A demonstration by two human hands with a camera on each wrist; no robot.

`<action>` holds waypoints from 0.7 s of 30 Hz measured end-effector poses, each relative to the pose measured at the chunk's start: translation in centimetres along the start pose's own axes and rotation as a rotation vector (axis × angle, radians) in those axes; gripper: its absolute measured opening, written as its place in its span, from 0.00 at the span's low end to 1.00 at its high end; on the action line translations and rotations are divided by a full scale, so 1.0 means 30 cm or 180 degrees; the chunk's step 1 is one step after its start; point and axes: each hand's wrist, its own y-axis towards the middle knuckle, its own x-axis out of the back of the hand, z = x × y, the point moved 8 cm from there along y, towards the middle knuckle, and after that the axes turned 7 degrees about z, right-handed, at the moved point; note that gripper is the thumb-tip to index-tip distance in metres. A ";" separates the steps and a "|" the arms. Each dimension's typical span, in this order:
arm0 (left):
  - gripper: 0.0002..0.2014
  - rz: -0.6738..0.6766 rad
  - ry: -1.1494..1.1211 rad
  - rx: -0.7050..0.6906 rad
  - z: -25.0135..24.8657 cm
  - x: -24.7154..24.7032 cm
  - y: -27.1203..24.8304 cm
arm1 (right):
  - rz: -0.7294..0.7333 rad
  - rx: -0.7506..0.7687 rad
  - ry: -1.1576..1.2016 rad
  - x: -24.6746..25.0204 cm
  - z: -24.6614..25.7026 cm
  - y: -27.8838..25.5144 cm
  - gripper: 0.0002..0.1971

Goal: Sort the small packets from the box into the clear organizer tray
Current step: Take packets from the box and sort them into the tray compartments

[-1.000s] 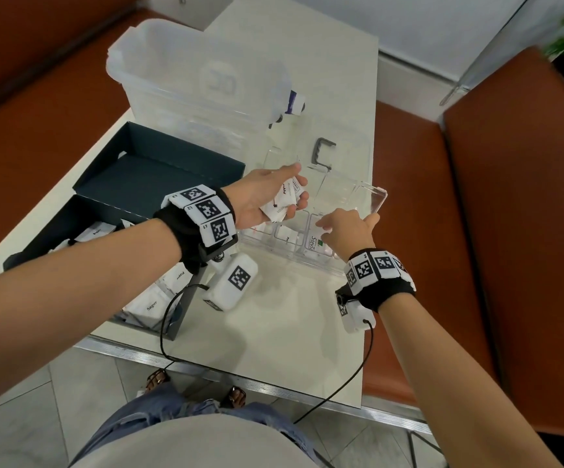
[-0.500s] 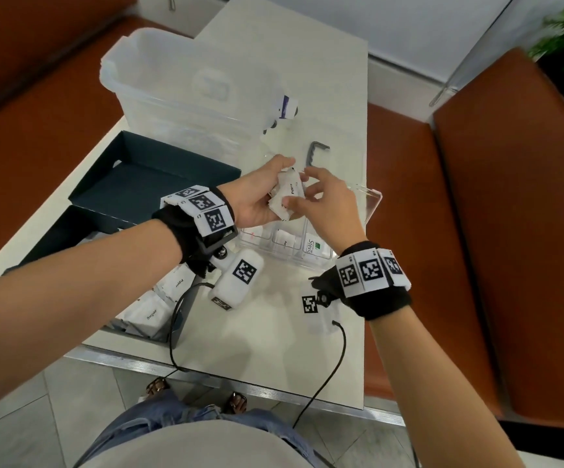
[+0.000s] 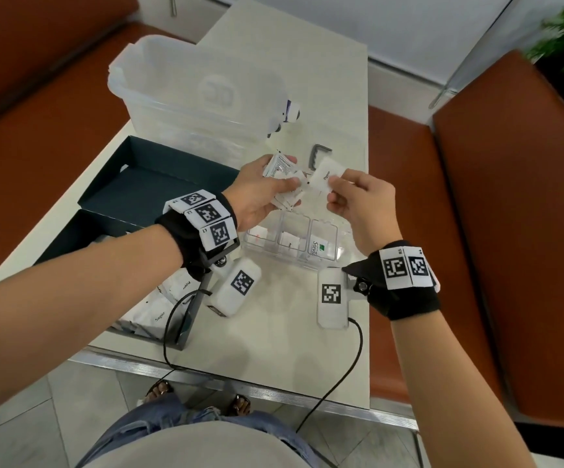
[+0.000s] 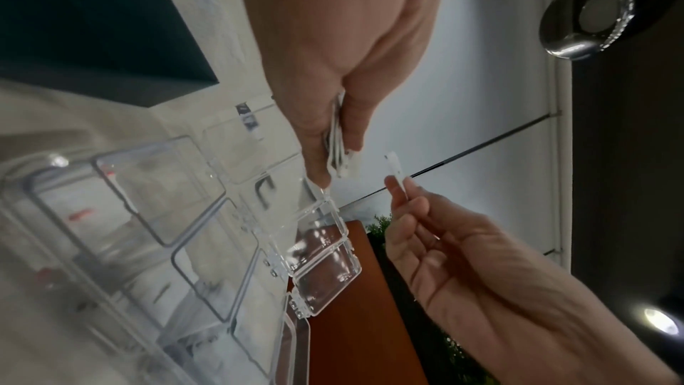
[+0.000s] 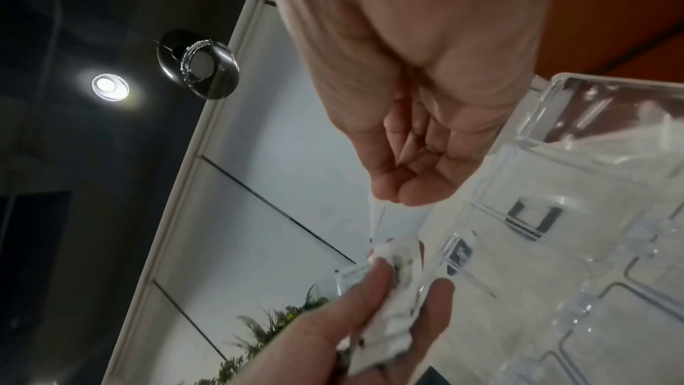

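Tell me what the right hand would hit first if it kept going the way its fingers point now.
The right hand pinches a single packet and points toward the left hand. Going straight on, its packet would probably meet the bunch of packets that the left hand holds, though depth is hard to judge.

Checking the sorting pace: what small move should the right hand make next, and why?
Probably lower the pepper packet into a tray compartment. The right hand pinches that one packet above the open tray, apart from the stack that the left hand holds.
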 end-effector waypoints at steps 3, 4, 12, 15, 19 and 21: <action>0.20 -0.0066 -0.0128 -0.0173 -0.005 0.005 0.002 | 0.0064 -0.0073 -0.0119 -0.040 -0.015 -0.023 0.17; 0.21 -0.0058 -0.0150 -0.0191 -0.005 0.003 0.002 | 0.0069 -0.0095 -0.0133 -0.050 -0.020 -0.027 0.18; 0.16 0.0190 -0.0274 0.0020 0.019 -0.021 0.004 | 0.0070 -0.0195 0.0067 -0.072 -0.035 -0.024 0.08; 0.11 0.0198 -0.0406 0.0324 0.041 -0.025 -0.001 | 0.0021 -0.0252 0.0040 -0.057 -0.038 -0.015 0.06; 0.11 0.0059 -0.0570 0.0377 0.041 -0.015 -0.006 | -0.0104 -0.0240 0.0005 -0.015 -0.027 0.000 0.06; 0.13 -0.0018 -0.0305 0.0191 0.029 -0.002 -0.003 | 0.0004 -0.0243 0.0045 -0.011 -0.021 0.003 0.07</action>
